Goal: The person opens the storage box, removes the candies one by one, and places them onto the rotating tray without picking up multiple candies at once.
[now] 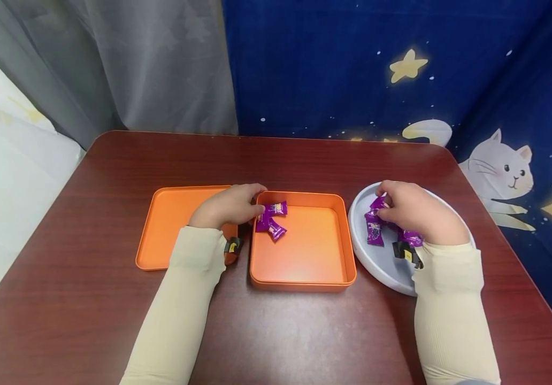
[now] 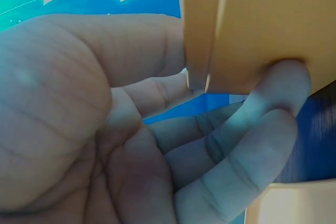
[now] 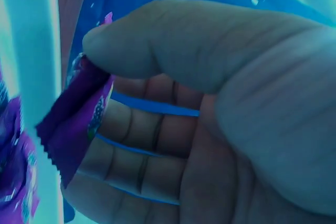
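Observation:
My left hand (image 1: pixel 230 206) grips the left wall of an open orange box (image 1: pixel 300 286), its thumb over the rim and its fingers against the outside, as the left wrist view shows. Inside the box, by that wall, lie several purple wrapped candies (image 1: pixel 277 230). Over a round light grey plate (image 1: pixel 367 263), my right hand (image 1: pixel 422 211) pinches one purple candy (image 3: pixel 79 114) between thumb and fingers. More purple candies (image 1: pixel 374 234) lie on the plate below, some partly hidden under the hand.
An orange lid or shallow tray (image 1: pixel 162 230) lies left of the box, partly behind the left forearm. All stand on a dark red-brown table (image 1: pixel 305 337). Grey and blue curtains (image 1: pixel 314 69) hang behind its far edge.

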Demonstrator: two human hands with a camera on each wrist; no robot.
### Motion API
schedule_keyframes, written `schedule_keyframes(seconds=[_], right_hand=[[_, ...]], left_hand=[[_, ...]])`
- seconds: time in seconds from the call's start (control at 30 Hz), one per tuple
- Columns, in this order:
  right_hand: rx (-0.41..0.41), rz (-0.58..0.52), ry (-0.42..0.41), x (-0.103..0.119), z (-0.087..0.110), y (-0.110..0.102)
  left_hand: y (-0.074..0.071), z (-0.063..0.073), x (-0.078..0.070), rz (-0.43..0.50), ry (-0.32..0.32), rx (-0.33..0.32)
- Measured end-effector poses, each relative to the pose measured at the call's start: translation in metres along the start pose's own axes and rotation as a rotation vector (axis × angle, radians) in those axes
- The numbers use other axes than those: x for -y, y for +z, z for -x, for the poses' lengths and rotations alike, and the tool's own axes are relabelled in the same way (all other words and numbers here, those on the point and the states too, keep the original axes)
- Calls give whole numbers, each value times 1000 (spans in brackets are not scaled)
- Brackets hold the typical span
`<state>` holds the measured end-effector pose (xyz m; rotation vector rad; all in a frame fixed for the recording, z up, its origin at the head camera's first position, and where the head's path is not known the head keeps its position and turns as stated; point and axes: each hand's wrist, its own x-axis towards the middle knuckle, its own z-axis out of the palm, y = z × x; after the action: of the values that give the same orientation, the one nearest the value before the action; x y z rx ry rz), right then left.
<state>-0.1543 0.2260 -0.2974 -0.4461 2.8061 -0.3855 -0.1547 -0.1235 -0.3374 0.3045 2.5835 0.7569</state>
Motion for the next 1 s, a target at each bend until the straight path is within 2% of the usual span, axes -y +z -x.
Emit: schedule_keyframes(seconds=[0.53, 1.0], right_hand=[[30, -62, 147, -56, 4, -1], [65, -73, 189, -69, 2, 1]], left_hand=[[-2, 1, 0, 2, 1, 8], [-4, 2, -1, 14, 0, 14]])
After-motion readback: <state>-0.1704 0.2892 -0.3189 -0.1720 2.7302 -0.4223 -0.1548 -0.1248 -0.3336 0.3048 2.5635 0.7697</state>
